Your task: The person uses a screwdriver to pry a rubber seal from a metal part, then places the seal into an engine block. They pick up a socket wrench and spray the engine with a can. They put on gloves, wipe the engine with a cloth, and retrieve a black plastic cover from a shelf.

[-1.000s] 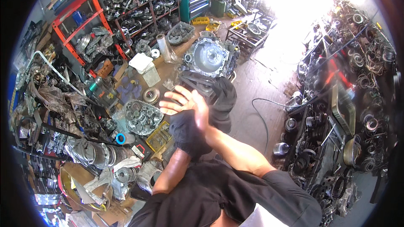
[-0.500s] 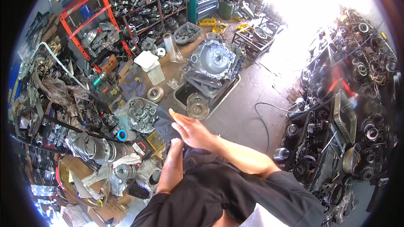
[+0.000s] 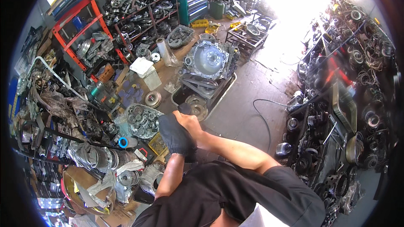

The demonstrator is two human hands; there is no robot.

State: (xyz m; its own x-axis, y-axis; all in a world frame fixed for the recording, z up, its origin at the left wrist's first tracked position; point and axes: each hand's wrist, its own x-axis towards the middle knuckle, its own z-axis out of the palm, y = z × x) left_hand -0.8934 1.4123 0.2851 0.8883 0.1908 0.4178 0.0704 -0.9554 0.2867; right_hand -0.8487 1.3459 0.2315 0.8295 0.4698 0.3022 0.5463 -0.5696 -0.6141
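Cloth up in the middle, soft, black and bunched (image 3: 174,134), held in the air on the near side of a black floor tray with a pale metal rim (image 3: 222,95)! The right hand (image 3: 191,125) comes across from its side, fingers bent and clamped on the upper right part of the fabric, apparently pressing it inward against the other arm. And the left hand? Swallowed whole by the material, only the bare left forearm (image 3: 169,177) showing beneath, so whether those fingers are apart or together, I cannot tell. With one arm inside and one hand outside, the fabric seems pinned so it cannot slip.

Over the tray's far end sits a silver-grey, bowl-shaped metal housing (image 3: 206,62), its open side up, perhaps kept there so drips fall inside. Near the tray's close corner, a flat, brownish metal ring (image 3: 197,106). Off the left edge, a round, bronze-toned metal drum (image 3: 152,99) and a gear-filled silver casing (image 3: 143,121), standing clear of both arms.
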